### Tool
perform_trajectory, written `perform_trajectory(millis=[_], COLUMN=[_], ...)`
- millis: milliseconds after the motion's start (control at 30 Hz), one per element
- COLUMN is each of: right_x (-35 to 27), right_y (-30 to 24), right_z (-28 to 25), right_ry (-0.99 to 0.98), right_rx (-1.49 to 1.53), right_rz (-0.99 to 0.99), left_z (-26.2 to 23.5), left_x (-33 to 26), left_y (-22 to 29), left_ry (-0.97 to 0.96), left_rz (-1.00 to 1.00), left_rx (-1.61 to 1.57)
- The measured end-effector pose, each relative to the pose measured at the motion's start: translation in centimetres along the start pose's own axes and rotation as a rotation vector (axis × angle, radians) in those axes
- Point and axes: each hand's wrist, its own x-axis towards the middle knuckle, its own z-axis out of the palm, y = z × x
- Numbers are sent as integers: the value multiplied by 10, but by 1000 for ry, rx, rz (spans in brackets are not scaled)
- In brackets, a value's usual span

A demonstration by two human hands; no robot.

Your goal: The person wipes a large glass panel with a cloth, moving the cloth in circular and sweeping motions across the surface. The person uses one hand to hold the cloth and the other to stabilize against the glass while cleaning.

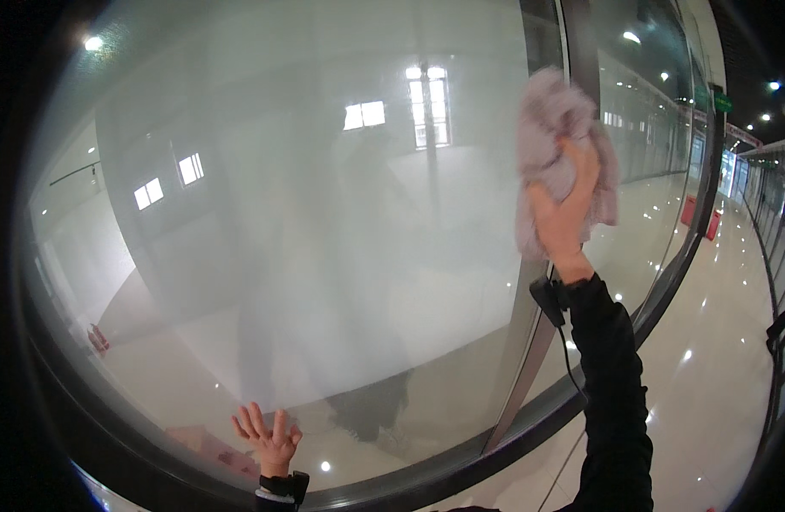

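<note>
1. Glass fills most of the view: a big window pane (281, 213), hazy and pale, with bright reflections in it
2. A soft, fluffy grey-pink cloth (550, 128) is gripped by the right hand (565, 209), high up on the right, and is pressed on the pane next to a dark upright frame bar (580, 51)
3. The left hand (271, 439) is laid flat on the glass low down, fingers spread wide, with nothing held
4. A shiny floor (717, 358) is seen to the right
</note>
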Motion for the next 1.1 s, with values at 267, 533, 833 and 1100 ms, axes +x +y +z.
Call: perform_trajectory(millis=[267, 533, 833, 1100], right_x=[-78, -51, -65, -72], right_y=[-45, 25, -39, -1], right_z=[-2, -16, -6, -12], right_ry=[-222, -219, -123, -58], right_rx=[37, 149, -19, 86], right_rz=[-373, -172, -91, 57], left_z=[-1, -5, -12, -19], left_x=[12, 22, 36, 47], left_y=[-2, -4, 2, 6], left_ry=[63, 65, 68, 57], left_rz=[12, 34, 19, 33], left_rx=[-13, 28, 9, 10])
